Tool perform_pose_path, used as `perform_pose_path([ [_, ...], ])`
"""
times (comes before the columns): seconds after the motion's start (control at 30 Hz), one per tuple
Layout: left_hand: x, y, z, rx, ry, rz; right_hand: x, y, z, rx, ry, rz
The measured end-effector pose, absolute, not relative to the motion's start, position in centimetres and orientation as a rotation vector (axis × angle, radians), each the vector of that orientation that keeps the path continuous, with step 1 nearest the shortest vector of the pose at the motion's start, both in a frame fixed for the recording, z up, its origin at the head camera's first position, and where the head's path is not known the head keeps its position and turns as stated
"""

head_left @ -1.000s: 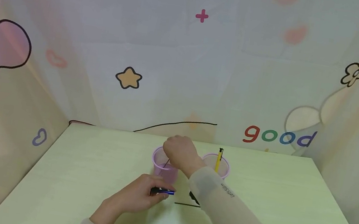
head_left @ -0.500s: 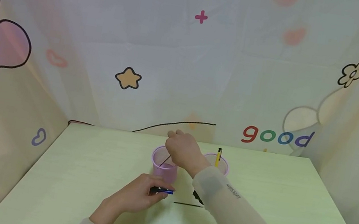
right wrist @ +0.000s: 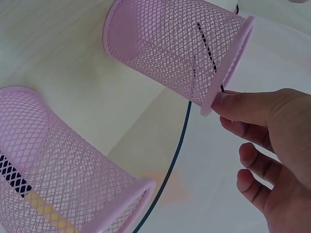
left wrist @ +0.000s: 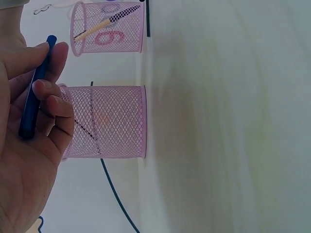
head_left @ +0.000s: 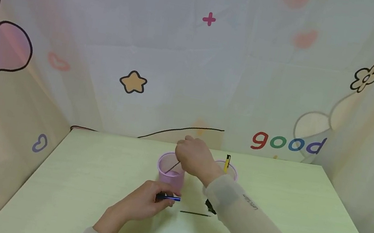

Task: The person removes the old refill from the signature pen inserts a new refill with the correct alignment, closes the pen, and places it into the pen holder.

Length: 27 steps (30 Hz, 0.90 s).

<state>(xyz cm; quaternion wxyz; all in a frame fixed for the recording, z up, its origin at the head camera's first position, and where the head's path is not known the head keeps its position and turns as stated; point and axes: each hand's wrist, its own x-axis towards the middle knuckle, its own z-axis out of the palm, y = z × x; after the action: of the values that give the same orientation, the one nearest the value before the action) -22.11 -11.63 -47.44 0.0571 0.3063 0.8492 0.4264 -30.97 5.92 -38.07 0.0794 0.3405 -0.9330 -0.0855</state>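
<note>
My left hand [head_left: 149,203] holds a blue pen barrel [left wrist: 36,90] between thumb and fingers, just in front of the left pink mesh pen holder [head_left: 171,180]. Over that holder's rim, my right hand [head_left: 195,157] pinches the upper end of a thin black rod, like a pen refill [head_left: 172,167]. The rod slants down into the holder, and its lower part shows through the mesh in the right wrist view. A second thin black refill [head_left: 195,213] lies flat on the table, right of the left hand.
Another pink mesh pen holder [right wrist: 73,160] stands to the right, partly behind the right forearm, with a yellow pen [head_left: 227,163] in it. The pale green table [head_left: 89,166] meets a printed curtain [head_left: 165,67] at the back.
My right hand has shifted slightly right and back, and the black rod leans further over inside the holder. The left hand keeps its place with the blue barrel.
</note>
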Motion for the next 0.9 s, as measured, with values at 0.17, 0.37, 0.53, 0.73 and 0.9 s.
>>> perform_pose_path([
  [0.17,-22.0,-11.6,-47.5,0.917,2.56,1.32,-30.8,6.5,-37.8,1.018,-2.788,-0.226],
  [0.37,-22.0,-11.6,-47.5,0.918,2.574,1.311,-30.5,7.5,-37.3,1.037,-2.755,-0.155],
  [0.53,-22.1,-11.5,-47.4,0.915,2.578,1.301,-30.2,8.4,-36.8,1.043,-2.763,-0.118],
  [0.73,-22.1,-11.5,-47.3,0.908,2.593,1.293,-29.9,9.4,-36.4,1.04,-2.749,-0.067],
  [0.9,-21.9,-11.4,-47.1,0.893,2.602,1.314,-29.7,10.1,-36.3,1.049,-2.729,-0.035],
])
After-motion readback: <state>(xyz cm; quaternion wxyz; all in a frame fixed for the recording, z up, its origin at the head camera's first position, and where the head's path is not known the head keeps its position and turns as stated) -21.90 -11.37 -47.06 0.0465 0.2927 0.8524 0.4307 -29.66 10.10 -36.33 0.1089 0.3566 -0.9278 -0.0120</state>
